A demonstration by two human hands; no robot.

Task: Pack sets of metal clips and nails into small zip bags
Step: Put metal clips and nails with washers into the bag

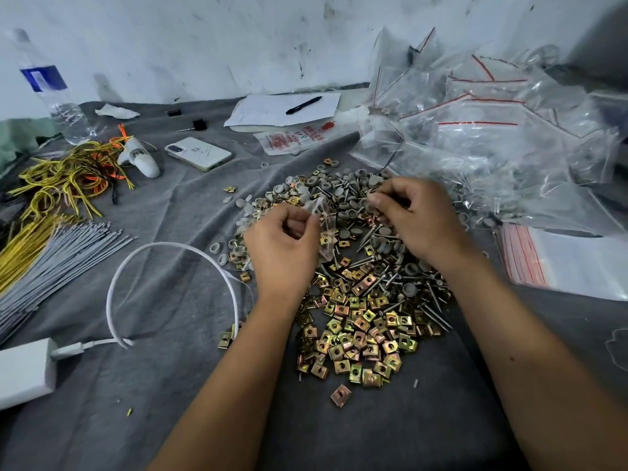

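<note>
- Brass-coloured metal clips [356, 331] lie heaped nearest, on the grey cloth [170, 385].
- Left hand [283, 246] pinches a small zip bag [323, 219] above the heap.
- Right hand [414, 215], fingers curled, pinches nails [375, 198] just beside the bag.

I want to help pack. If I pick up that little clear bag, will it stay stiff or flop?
Probably flop: the bag is thin clear film, crumpled where the left hand pinches it. It looks very light, so it may slide from fingers. The filled bags heaped nearby sag too.

Both hands [283, 246] [413, 217] raised side by side, fingers curled.
</note>
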